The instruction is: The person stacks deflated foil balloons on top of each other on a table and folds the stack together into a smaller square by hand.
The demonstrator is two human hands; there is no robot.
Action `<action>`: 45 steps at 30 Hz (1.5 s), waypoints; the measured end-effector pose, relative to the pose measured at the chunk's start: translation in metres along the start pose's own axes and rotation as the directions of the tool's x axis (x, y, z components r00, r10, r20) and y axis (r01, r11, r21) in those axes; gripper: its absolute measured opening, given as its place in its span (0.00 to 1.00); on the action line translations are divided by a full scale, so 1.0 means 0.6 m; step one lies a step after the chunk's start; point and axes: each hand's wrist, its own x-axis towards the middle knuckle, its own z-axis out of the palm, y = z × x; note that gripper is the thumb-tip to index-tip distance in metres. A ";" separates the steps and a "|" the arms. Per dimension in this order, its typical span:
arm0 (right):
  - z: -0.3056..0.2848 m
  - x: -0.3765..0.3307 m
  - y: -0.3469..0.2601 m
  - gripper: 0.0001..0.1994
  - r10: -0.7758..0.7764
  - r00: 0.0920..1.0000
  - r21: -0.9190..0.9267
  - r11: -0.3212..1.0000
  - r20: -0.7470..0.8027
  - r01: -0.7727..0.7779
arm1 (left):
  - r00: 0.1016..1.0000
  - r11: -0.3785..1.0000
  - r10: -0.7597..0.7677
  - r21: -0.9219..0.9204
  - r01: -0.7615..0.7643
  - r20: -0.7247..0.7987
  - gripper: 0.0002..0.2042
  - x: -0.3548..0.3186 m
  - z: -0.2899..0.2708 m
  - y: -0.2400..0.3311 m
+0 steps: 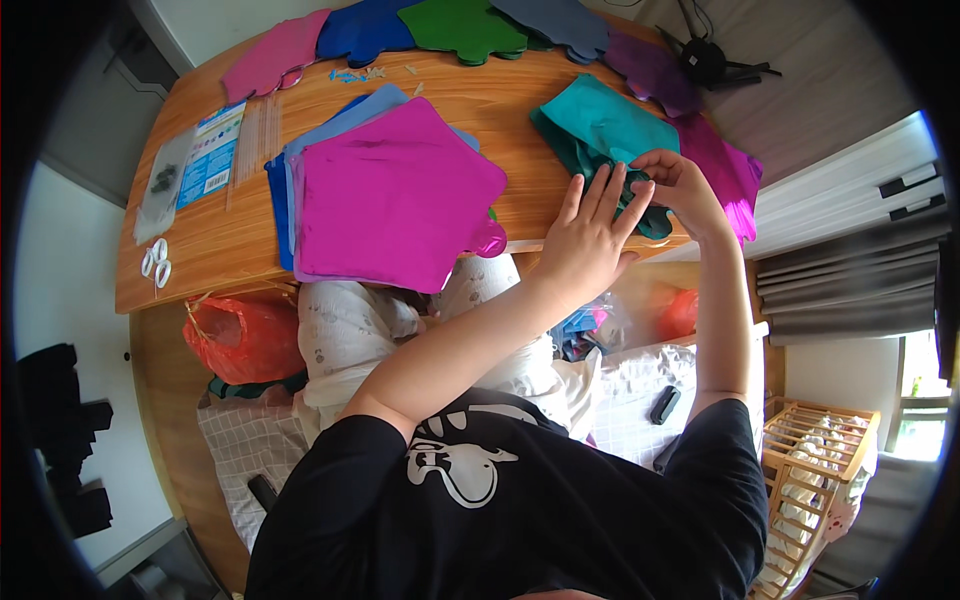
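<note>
A teal flat foil balloon (610,115) lies partly folded at the right side of the table, its near end bunched and darker. My left hand (590,235) reaches across to it with fingers stretched out, the fingertips resting on the bunched part. My right hand (690,195) pinches the foil at the near right edge, thumb and forefinger close to the left fingertips. Left of them lies a stack of flat foil balloons with a magenta one (400,190) on top and blue and lilac ones showing beneath.
Folded foil pieces in pink (270,55), blue (365,30), green (465,28), grey-blue and purple line the far edge. A magenta piece (720,170) hangs at the right edge. A printed card (210,155), white rings (157,262) and a black stand (703,60) also lie there.
</note>
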 end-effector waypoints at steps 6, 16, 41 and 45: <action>-0.012 -0.001 -0.011 0.13 0.038 0.999 0.017 0.999 -0.026 -0.038 | 0.999 0.995 -0.036 0.088 0.036 0.001 0.42 -0.003 0.000 0.000; -0.256 0.067 -0.060 0.15 -0.386 0.689 -0.307 0.920 -0.614 0.242 | 0.994 0.985 -0.098 0.150 0.090 0.040 0.39 -0.003 0.012 0.013; 0.308 -0.021 -0.110 0.22 -0.796 0.046 -0.459 -0.300 0.604 0.836 | 0.998 0.977 -0.057 -0.205 0.065 0.041 0.22 -0.263 -0.415 -0.219; 0.327 -0.012 -0.074 0.23 -0.747 0.043 -0.398 -0.303 0.664 0.866 | 0.908 0.893 -0.419 -0.175 0.414 0.011 0.24 -0.303 -0.468 -0.299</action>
